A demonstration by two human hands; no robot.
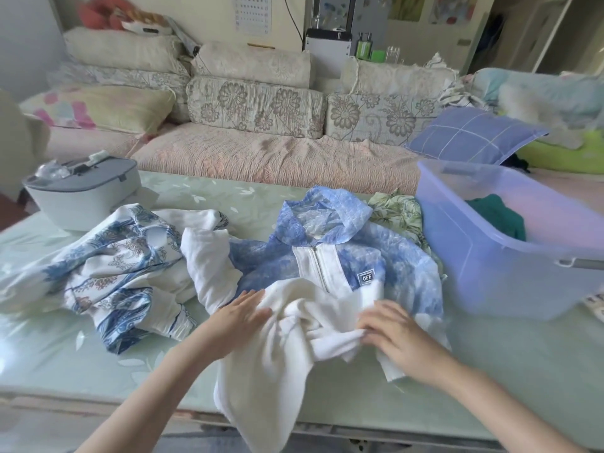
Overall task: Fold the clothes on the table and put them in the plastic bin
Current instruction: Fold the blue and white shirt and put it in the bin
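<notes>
A blue and white hooded zip jacket (330, 256) lies spread on the table, its white lower part (277, 364) bunched and hanging over the front edge. My left hand (238, 317) lies flat with straight fingers on the white cloth at the left. At the right, my right hand (392, 328) has its fingers curled into a fold of the same white cloth. A blue-patterned white garment (111, 269) lies crumpled to the left. A green leafy garment (398, 210) peeks out behind the jacket. The translucent plastic bin (483, 256) stands at the right with a dark green garment (500, 217) inside.
A grey and white box-shaped appliance (85, 194) sits at the table's back left. The table (510, 361) has a pale green floral top. Behind it runs a sofa (261, 152) with cushions and a blue checked pillow (474, 135).
</notes>
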